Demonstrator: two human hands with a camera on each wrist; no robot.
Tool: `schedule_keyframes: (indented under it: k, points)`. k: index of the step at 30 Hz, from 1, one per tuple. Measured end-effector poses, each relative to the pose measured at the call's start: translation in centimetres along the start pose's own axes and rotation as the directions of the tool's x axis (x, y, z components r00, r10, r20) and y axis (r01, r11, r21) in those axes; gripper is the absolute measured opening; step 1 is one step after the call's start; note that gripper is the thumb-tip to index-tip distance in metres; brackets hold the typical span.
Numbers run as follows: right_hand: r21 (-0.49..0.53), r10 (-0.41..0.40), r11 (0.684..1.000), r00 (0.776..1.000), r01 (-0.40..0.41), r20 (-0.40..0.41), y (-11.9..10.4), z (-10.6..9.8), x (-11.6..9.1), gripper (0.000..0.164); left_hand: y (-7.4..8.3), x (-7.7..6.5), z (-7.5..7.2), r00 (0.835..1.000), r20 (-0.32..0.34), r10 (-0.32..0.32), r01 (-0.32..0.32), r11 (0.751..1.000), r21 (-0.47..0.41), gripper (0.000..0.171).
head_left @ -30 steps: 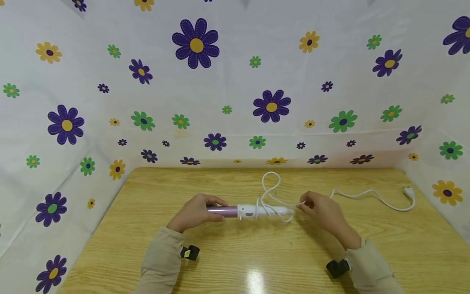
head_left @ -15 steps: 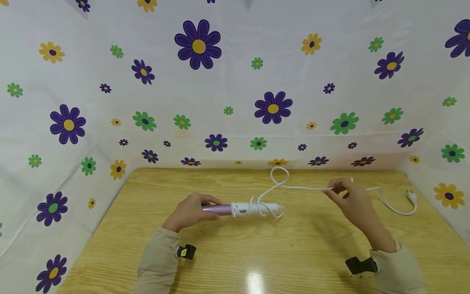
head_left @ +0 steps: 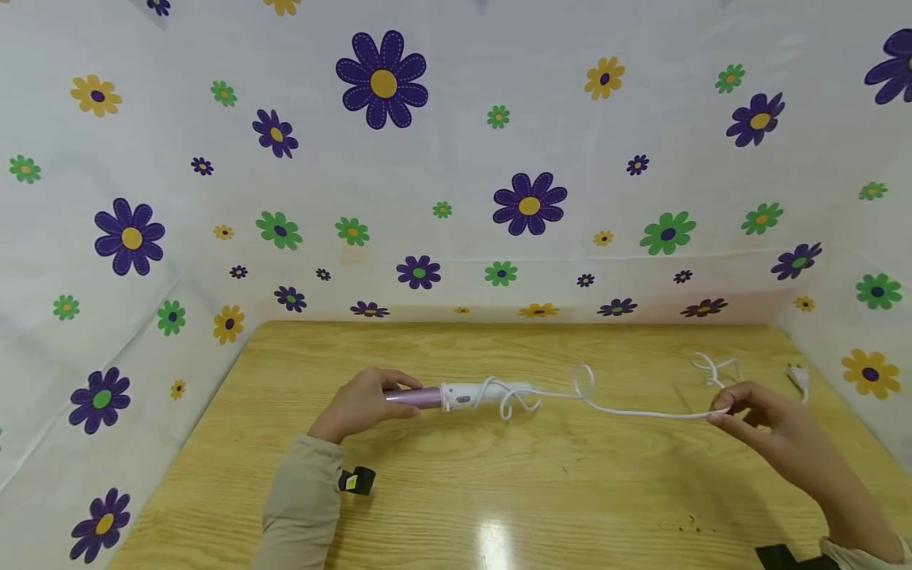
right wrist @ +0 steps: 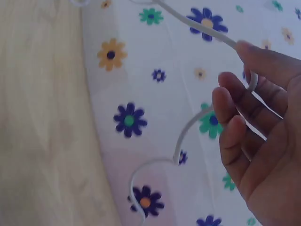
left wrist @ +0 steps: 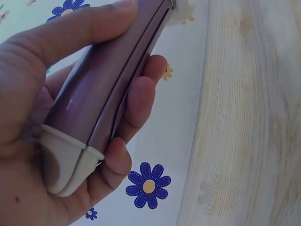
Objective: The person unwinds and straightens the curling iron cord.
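My left hand [head_left: 359,405] grips the pink-purple barrel of a curling iron [head_left: 419,397], fingers wrapped beneath and thumb along the top in the left wrist view. The barrel [left wrist: 89,89] has a lengthwise seam and a split white tip. Its white handle points right, and the white power cord [head_left: 641,413] still loops loosely around it. Far to the right, my right hand [head_left: 787,435] pinches that cord between thumb and index finger. From the iron to those fingertips the cord runs nearly straight, apart from one small upright loop. In the right wrist view, the other fingers are loosely curled.
Beyond the right hand, slack cord lies in bends near the table's back right, where a white two-pin plug [head_left: 799,376] rests. White cloth [head_left: 456,158] printed with flowers surrounds the wood-grain table [head_left: 427,491] at the back and sides.
My right hand has moved right and toward me, drawing the cord out from the iron. The large loop has shrunk. My left hand and the iron have shifted slightly left.
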State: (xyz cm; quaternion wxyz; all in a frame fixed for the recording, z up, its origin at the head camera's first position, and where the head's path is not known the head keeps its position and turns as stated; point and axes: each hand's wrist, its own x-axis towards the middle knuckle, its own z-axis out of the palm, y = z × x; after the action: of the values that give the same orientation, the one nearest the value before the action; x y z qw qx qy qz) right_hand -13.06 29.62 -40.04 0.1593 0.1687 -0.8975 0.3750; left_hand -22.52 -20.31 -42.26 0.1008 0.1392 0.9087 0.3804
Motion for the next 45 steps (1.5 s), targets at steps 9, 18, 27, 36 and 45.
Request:
schedule_keyframes:
  k: [9, 18, 27, 36, 45]
  points:
    - [-0.053, 0.119, 0.992, 0.992, -0.117, 0.038, 2.8, -0.5, -2.2, 0.012, -0.2, 0.2, 0.0, 1.0, 0.001, -0.004, 0.004, 1.0, -0.008, 0.032]
    - [-0.168, 0.164, 0.974, 0.983, -0.15, 0.078, 4.7, 0.7, -2.7, 0.009, -0.2, 0.1, 0.0, 1.0, 0.006, -0.003, 0.004, 1.0, -0.015, 0.032]
    - [-0.274, 0.063, 0.961, 0.995, -0.038, 0.083, 6.1, 2.9, -2.3, 0.016, 0.0, 0.2, 0.1, 1.0, 0.007, -0.003, 0.003, 1.0, 0.008, 0.033]
    - [-0.313, 0.044, 0.95, 0.994, -0.011, 0.097, 5.9, 3.7, -1.9, 0.02, -0.1, 0.2, 0.2, 1.0, 0.014, 0.004, -0.004, 1.0, 0.024, 0.032]
    - [-0.314, 0.064, 0.949, 0.991, -0.023, 0.122, 6.3, 4.2, -1.8, 0.018, -0.2, 0.3, 0.4, 0.999, 0.031, 0.008, -0.009, 1.0, 0.01, 0.032]
